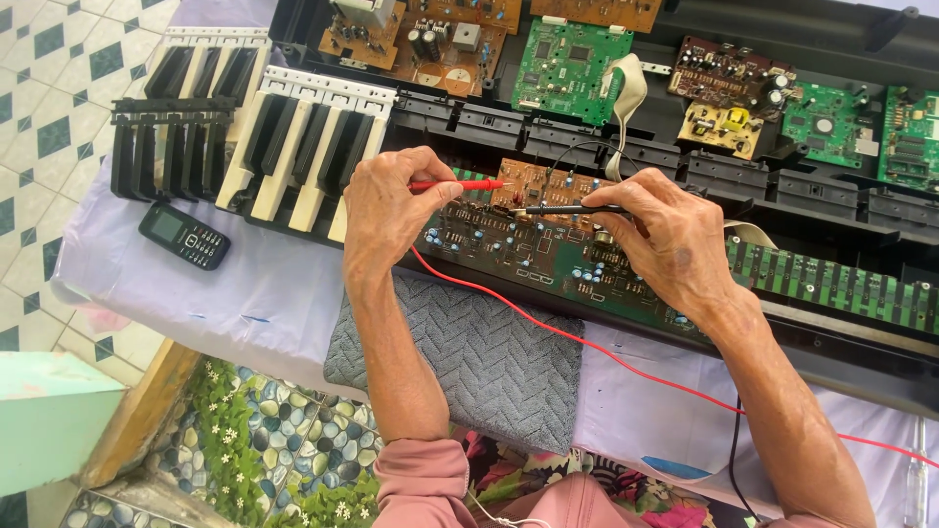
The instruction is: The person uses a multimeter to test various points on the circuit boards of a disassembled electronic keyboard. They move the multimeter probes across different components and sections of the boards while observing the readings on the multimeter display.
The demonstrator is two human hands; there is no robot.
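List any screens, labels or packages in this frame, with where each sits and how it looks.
Mobile phone: on the pale cloth left of the loose piano keys; small, dark, rectangular, with a greyish screen above a keypad.
No packages or signs show; the printing on the circuit boards is too small to tell.

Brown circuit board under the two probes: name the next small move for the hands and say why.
Probably hold both tips steady. The left hand holds the red probe and the right hand the black probe; both tips sit close together on the brown circuit board, among crowded parts where a slip could touch a neighbouring part.
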